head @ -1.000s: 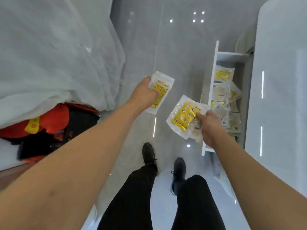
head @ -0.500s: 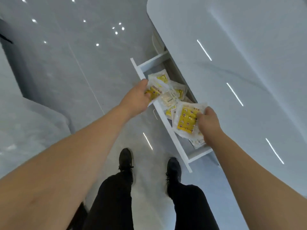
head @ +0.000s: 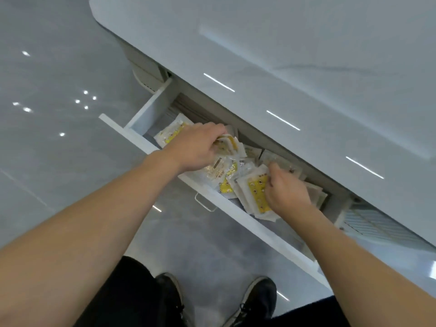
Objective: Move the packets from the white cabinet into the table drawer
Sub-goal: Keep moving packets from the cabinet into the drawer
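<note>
Under the glossy white table (head: 295,43), the table drawer (head: 151,109) stands pulled out over grey floor (head: 47,161), holding a loose heap of packets (head: 226,171). Left hand (head: 195,147) reaches in palm down, fingers curled round a white-and-yellow packet (head: 230,143) at the heap's top, forearm crossing the drawer front. Right hand (head: 286,192) lies knuckles up further along, fingers pinching the edge of a yellow-printed packet (head: 256,194) resting on the pile. Small metal handle (head: 205,204) on the front; black shoes (head: 254,300) below.
</note>
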Motion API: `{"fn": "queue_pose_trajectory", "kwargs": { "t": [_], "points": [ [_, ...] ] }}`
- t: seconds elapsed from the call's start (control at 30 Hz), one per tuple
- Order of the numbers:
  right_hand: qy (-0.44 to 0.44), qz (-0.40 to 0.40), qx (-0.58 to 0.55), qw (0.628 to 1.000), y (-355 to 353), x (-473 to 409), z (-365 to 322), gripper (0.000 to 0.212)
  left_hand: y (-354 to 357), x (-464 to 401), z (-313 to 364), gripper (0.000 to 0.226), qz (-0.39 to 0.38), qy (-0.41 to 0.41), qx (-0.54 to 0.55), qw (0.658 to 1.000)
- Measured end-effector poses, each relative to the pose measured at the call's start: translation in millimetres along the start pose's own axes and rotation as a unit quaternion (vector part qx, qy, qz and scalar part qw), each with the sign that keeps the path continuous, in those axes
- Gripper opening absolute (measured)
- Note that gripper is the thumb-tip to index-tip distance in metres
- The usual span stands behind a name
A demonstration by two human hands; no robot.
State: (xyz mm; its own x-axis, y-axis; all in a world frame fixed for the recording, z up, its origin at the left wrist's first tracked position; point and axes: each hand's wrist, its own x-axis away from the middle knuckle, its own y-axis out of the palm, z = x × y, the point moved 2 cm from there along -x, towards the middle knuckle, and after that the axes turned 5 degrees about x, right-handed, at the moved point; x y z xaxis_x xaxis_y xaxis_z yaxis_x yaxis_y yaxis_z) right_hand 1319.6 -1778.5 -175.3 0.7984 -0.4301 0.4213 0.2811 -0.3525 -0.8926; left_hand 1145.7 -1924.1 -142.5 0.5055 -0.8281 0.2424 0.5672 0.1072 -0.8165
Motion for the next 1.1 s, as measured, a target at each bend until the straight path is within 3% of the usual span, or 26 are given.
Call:
{"fn": "queue_pose_trajectory", "kwargs": {
  "t": [0.17, 0.3, 0.5, 0.6, 0.77, 0.93, 1.1],
  "points": [
    [0.029, -0.001, -0.005, 1.0, 57.4, -40.0, 30.5, 0.038, 42.9, -46.9, -16.8, 0.029, -0.108, -0.004, -0.019, 0.994],
    [0.065, 0.027, -0.102, 0.992, 90.2, -57.7, 41.0, 0.041, 72.5, -74.8, -23.3, 0.035, -0.077, 0.03, -0.072, 0.994],
    [0.074, 0.076, -0.224, 0.969, 88.1, -60.0, 48.4, 0.036, 81.6, -90.1, -32.9, 0.038, -0.066, 0.04, -0.067, 0.995],
    [0.084, 0.049, -0.226, 0.969, 90.0, -54.7, 47.4, 0.045, 80.6, -89.0, -30.2, 0.035, -0.042, 0.056, -0.09, 0.993],
    [0.083, 0.058, -0.187, 0.977, 87.6, -54.3, 50.2, 0.038, 81.5, -85.4, -25.4, 0.029, -0.025, 0.087, -0.087, 0.992],
    [0.094, 0.052, -0.219, 0.97, 82.3, -42.6, 58.7, 0.04, 78.6, -85.0, -25.1, 0.027, 0.004, 0.084, -0.074, 0.994],
    [0.074, 0.028, -0.185, 0.98, 82.3, -28.7, 59.9, 0.02, 76.0, -80.7, -18.3, 0.022, 0.03, 0.099, -0.011, 0.995]
  ]
}}
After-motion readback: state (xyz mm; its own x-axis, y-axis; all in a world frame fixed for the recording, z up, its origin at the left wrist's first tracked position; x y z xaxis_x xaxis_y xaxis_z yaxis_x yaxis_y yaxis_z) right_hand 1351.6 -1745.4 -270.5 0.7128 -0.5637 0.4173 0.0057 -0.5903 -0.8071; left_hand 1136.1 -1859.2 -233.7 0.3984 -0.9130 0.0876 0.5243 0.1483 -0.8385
